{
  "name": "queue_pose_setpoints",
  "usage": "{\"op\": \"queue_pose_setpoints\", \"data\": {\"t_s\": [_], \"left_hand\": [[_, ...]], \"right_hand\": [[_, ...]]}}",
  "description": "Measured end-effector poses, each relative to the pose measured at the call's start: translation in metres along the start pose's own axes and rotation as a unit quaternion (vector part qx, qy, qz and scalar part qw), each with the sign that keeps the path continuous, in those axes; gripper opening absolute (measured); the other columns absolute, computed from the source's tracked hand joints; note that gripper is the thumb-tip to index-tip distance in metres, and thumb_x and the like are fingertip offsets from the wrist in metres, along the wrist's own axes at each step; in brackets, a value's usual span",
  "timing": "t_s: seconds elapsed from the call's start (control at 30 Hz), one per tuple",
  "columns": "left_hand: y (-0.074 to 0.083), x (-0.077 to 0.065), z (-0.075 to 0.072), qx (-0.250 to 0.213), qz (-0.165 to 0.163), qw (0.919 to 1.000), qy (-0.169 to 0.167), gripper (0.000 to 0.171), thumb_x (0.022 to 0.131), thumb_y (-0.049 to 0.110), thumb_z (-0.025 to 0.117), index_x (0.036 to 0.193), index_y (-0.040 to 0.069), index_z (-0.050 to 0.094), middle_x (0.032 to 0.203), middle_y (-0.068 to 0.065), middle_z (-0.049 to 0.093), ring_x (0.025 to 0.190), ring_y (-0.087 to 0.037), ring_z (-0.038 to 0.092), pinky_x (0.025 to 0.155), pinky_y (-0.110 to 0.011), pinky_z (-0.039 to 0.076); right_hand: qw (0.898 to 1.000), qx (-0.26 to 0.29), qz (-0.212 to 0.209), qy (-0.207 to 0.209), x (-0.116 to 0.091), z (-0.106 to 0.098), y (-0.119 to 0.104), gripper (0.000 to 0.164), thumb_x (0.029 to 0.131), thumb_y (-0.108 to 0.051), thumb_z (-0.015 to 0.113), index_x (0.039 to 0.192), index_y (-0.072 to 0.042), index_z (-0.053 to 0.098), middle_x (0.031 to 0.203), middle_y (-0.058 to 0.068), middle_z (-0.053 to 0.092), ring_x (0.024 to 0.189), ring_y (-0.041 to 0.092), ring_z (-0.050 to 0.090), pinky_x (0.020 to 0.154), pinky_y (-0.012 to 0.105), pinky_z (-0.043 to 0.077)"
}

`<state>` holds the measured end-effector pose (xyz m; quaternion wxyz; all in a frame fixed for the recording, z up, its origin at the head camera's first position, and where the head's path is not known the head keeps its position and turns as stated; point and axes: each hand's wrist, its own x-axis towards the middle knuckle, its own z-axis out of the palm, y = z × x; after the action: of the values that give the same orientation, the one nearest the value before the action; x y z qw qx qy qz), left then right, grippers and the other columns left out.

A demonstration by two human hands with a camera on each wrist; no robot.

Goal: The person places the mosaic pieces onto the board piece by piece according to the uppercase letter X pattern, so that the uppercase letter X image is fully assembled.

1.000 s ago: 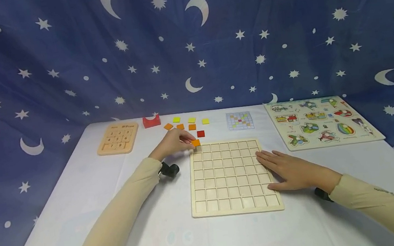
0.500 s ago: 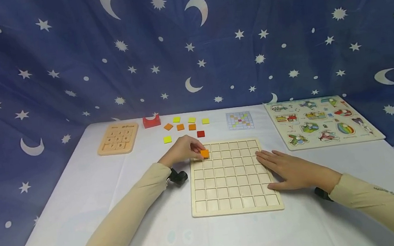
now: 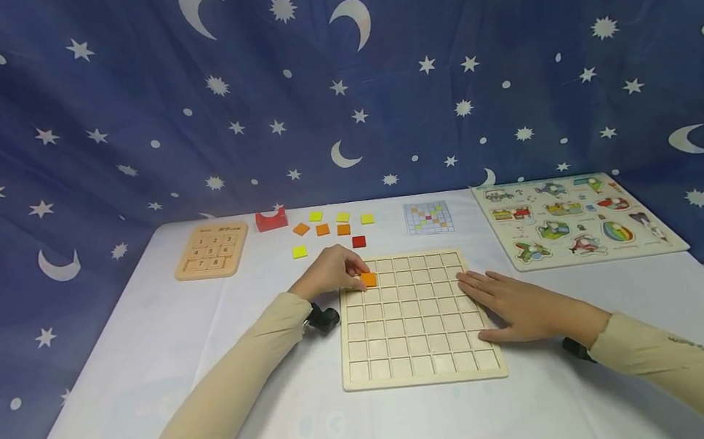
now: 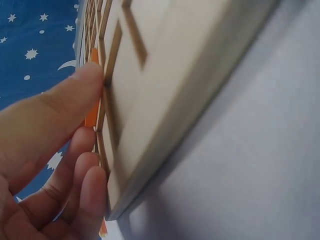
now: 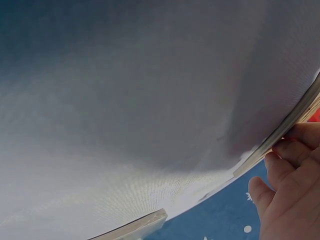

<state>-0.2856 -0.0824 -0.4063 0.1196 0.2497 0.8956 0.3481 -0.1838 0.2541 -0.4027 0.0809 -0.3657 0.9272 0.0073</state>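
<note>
Between thumb and fingers, my left hand (image 3: 332,270) pinches an orange square tile (image 3: 369,279) over the upper left cells of the wooden grid board (image 3: 424,325). In the left wrist view the same orange tile (image 4: 91,116) stands at the grid's ridges, under the thumb; whether it sits fully in a cell cannot be told. My right hand (image 3: 521,307) rests on the board's right edge with straight fingers. The right wrist view shows that hand (image 5: 295,182) at the board's rim. Beyond the board lie a red tile (image 3: 358,242), several yellow tiles (image 3: 300,252) and several orange tiles (image 3: 323,229).
A wooden number puzzle (image 3: 211,251) lies at the back left, near a red notched block (image 3: 271,220). Behind the board is a printed grid card (image 3: 429,218). At the back right lies a picture puzzle board (image 3: 579,221). A blue star-patterned cloth (image 3: 335,82) hangs behind the table.
My left hand has carried the orange tile from the board's top left corner rightward and nearer, onto the grid. A yellow tile it covered now shows. The right hand stays put.
</note>
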Motion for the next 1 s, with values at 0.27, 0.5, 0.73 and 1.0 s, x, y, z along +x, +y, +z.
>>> {"op": "queue_pose_setpoints", "data": {"t_s": [0.27,0.5,0.73,1.0], "left_hand": [[0.0023,0.0015,0.0006,0.006,0.002,1.0000,-0.004,0.023,0.069,0.011,0.083,0.089,0.006,0.074,0.077,-0.002,0.069,0.065,-0.009,0.052,0.062,-0.017,0.045],[0.0008,0.0011,-0.0003,0.002,-0.009,0.9999,-0.013,0.024,0.069,0.012,0.083,0.092,0.008,0.075,0.080,-0.001,0.070,0.067,-0.008,0.054,0.064,-0.017,0.046],[0.0007,-0.0004,-0.0001,-0.001,-0.010,0.9999,-0.007,0.018,0.073,0.009,0.079,0.090,0.008,0.075,0.078,-0.003,0.072,0.066,-0.007,0.057,0.063,-0.017,0.048],[-0.0015,0.0003,-0.0070,-0.014,-0.010,0.9998,-0.010,0.019,0.074,0.010,0.079,0.092,0.007,0.075,0.080,-0.003,0.072,0.067,-0.006,0.057,0.065,-0.018,0.048]], "right_hand": [[1.000,0.003,-0.005,0.007,-0.0002,-0.0001,-0.0002,0.085,0.090,-0.061,0.046,0.148,-0.003,0.024,0.157,0.013,0.020,0.143,0.030,0.023,0.114,0.048,0.023],[1.000,-0.004,-0.007,0.009,-0.0004,0.0016,0.0015,0.086,0.090,-0.062,0.045,0.149,-0.004,0.023,0.157,0.012,0.019,0.143,0.030,0.023,0.115,0.047,0.024],[1.000,0.000,-0.004,0.005,-0.0012,0.0022,0.0001,0.085,0.090,-0.062,0.045,0.148,-0.004,0.023,0.157,0.012,0.019,0.144,0.030,0.022,0.115,0.047,0.023],[1.000,-0.005,-0.011,0.016,-0.0001,0.0015,0.0000,0.084,0.090,-0.060,0.046,0.147,-0.002,0.026,0.156,0.013,0.022,0.143,0.031,0.024,0.114,0.047,0.025]]}}
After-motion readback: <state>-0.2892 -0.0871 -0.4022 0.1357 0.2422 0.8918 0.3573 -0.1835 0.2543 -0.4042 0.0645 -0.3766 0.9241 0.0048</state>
